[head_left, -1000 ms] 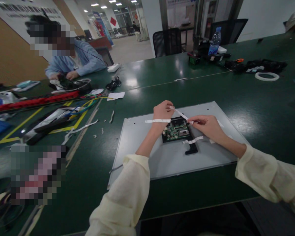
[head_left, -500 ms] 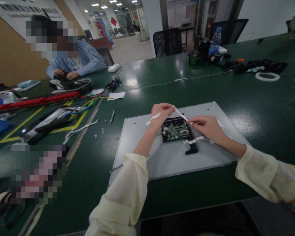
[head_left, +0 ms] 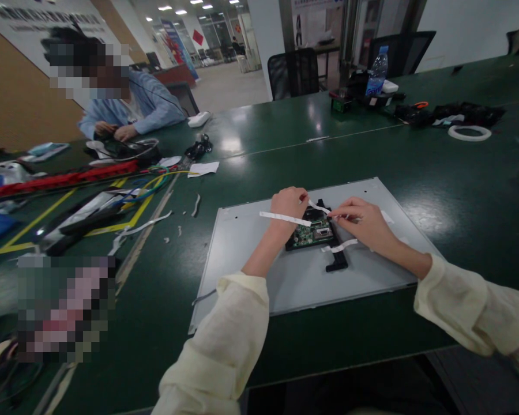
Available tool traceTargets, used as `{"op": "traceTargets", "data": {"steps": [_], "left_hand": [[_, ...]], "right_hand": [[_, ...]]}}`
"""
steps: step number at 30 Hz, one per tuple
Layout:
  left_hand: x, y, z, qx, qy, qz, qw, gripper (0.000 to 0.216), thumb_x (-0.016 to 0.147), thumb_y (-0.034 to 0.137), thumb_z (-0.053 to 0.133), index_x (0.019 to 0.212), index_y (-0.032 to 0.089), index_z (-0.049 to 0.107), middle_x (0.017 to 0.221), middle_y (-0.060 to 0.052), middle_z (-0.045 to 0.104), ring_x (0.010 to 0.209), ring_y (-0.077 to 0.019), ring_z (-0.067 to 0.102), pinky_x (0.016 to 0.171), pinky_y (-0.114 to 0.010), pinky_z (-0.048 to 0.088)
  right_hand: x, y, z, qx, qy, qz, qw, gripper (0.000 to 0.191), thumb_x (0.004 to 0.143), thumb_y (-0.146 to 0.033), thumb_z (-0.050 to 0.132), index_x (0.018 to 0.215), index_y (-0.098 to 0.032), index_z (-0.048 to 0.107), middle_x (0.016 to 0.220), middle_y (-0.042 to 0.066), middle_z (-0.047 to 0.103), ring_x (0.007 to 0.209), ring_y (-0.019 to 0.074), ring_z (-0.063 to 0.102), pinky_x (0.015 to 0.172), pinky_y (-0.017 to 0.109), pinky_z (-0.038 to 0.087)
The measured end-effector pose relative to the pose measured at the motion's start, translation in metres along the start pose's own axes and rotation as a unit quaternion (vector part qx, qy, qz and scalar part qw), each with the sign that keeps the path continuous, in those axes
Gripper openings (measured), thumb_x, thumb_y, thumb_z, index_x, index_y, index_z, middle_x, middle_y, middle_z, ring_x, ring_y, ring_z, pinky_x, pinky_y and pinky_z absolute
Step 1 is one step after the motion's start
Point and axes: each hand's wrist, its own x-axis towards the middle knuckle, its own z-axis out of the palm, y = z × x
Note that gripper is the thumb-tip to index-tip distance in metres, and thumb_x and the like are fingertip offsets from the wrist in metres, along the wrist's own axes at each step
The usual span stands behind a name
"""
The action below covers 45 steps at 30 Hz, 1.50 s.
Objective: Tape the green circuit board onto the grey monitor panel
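Observation:
Between my two hands a narrow strip of white tape sags slightly over a green circuit board. My left hand is closed, pinching the strip's left part. At its other end, my right hand grips the strip between thumb and fingertips. A longer piece of the tape sticks out across my left wrist. The board lies in a black frame on a pale grey panel, partly hidden by my left hand. Another short tape piece crosses the frame's lower arm.
The panel lies on a green table. Tape scraps, cables and a red strip are at the left. A tape roll and a water bottle stand back right. A person in a blue shirt sits across the table.
My left hand has turned and shifted slightly right and down, so the strip between my hands has shortened and slackened. The tape at my left wrist now extends further right over the board.

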Motion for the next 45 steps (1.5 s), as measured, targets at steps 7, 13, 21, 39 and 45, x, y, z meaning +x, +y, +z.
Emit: {"op": "traceTargets", "data": {"steps": [7, 13, 21, 39, 45], "left_hand": [[0.0, -0.002, 0.006, 0.043, -0.021, 0.013, 0.999, 0.026, 0.088, 0.026, 0.045, 0.09, 0.019, 0.07, 0.093, -0.009, 0.067, 0.089, -0.0214, 0.06, 0.082, -0.033, 0.044], [-0.005, 0.006, 0.002, 0.102, -0.028, 0.013, 0.994, 0.027, 0.089, 0.023, 0.042, 0.092, 0.017, 0.069, 0.098, -0.011, 0.064, 0.095, -0.0269, 0.057, 0.08, -0.039, 0.044], [-0.005, 0.011, -0.013, 0.134, -0.038, -0.006, 0.99, 0.032, 0.087, 0.011, 0.039, 0.11, 0.016, 0.06, 0.11, -0.011, 0.06, 0.101, -0.0244, 0.056, 0.083, -0.037, 0.047], [0.004, 0.003, 0.0, 0.015, -0.1, 0.107, 0.989, 0.033, 0.081, 0.003, 0.043, 0.098, 0.013, 0.069, 0.103, -0.007, 0.069, 0.098, -0.0169, 0.062, 0.092, -0.026, 0.046], [0.003, 0.005, 0.0, 0.028, -0.099, 0.111, 0.988, 0.03, 0.081, 0.005, 0.045, 0.096, 0.013, 0.069, 0.102, -0.008, 0.068, 0.099, -0.0176, 0.061, 0.092, -0.027, 0.046]], "right_hand": [[0.0, -0.002, 0.0, 0.003, -0.001, -0.003, 1.0, 0.021, 0.08, -0.018, 0.056, 0.091, -0.023, 0.073, 0.091, 0.004, 0.065, 0.077, 0.0154, 0.061, 0.064, 0.028, 0.049], [0.0, 0.0, 0.0, -0.012, 0.001, -0.009, 1.0, 0.019, 0.08, -0.018, 0.057, 0.09, -0.021, 0.073, 0.089, 0.004, 0.066, 0.074, 0.0142, 0.061, 0.063, 0.026, 0.048], [-0.001, 0.001, 0.001, -0.014, 0.006, -0.017, 1.0, 0.018, 0.08, -0.017, 0.058, 0.09, -0.02, 0.073, 0.088, 0.003, 0.066, 0.072, 0.0123, 0.06, 0.062, 0.025, 0.048], [0.0, 0.001, -0.001, 0.024, 0.001, 0.004, 1.0, 0.018, 0.08, -0.019, 0.059, 0.09, -0.02, 0.074, 0.089, 0.004, 0.066, 0.077, 0.0143, 0.062, 0.064, 0.026, 0.05], [0.001, 0.001, -0.001, 0.024, -0.009, 0.019, 0.999, 0.017, 0.079, -0.021, 0.06, 0.088, -0.019, 0.074, 0.088, 0.005, 0.067, 0.073, 0.0137, 0.061, 0.057, 0.024, 0.047]]}}
